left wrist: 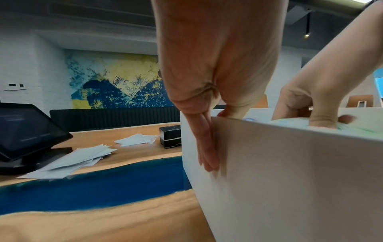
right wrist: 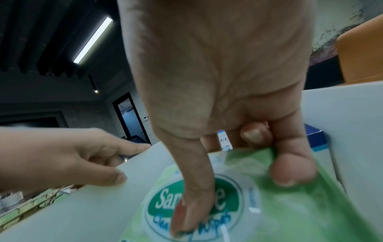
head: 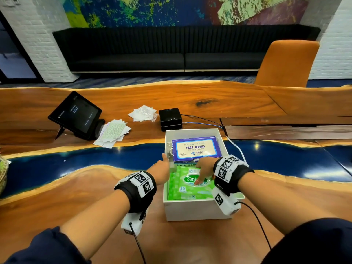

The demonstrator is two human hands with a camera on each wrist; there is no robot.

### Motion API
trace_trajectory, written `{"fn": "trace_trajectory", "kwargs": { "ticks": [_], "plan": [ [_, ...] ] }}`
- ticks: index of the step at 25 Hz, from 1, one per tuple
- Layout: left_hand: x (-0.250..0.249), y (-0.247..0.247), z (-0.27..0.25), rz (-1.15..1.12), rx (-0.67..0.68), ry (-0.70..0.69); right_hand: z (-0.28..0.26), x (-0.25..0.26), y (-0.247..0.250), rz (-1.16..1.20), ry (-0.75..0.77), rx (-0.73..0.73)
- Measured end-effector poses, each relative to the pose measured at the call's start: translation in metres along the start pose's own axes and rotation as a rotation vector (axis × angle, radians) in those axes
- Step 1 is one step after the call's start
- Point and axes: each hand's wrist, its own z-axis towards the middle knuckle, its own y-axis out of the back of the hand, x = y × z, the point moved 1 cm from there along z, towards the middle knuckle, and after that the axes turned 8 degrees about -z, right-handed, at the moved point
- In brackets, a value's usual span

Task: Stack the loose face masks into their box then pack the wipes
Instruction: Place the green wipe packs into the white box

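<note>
Spanning the head view, the wooden table (head: pixel 190 100) carries a white box (head: pixel 196 210) at lower centre. Inside, the face mask box (head: pixel 196 148) fills the far half and the green wipes pack (head: pixel 182 189) the near half. The right hand (head: pixel 204 169) grips the pack, thumb on top and fingers curled round its far edge. The left hand (head: pixel 161 171) pinches the box's left wall between thumb and fingers.

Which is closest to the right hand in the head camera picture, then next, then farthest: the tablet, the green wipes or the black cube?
1. The green wipes, under the right hand, in the white box.
2. The black cube, just behind the white box.
3. The tablet, far left on the table.
</note>
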Motion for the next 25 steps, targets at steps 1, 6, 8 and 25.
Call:
{"fn": "trace_trajectory", "kwargs": {
  "ticks": [1,6,8,25],
  "plan": [
    [0.000,0.000,0.000,-0.005,0.005,0.001,0.004,0.002,-0.002,-0.027,0.012,0.008],
    [0.000,0.003,-0.005,-0.020,0.031,-0.023,0.010,0.016,-0.006,-0.165,0.040,0.030],
    [0.002,0.002,-0.008,-0.011,0.034,-0.031,0.005,0.020,-0.007,-0.183,0.090,0.066],
    [-0.005,-0.009,-0.014,0.136,0.008,0.022,-0.002,0.027,-0.024,-0.202,0.131,0.294]
  ]
}}
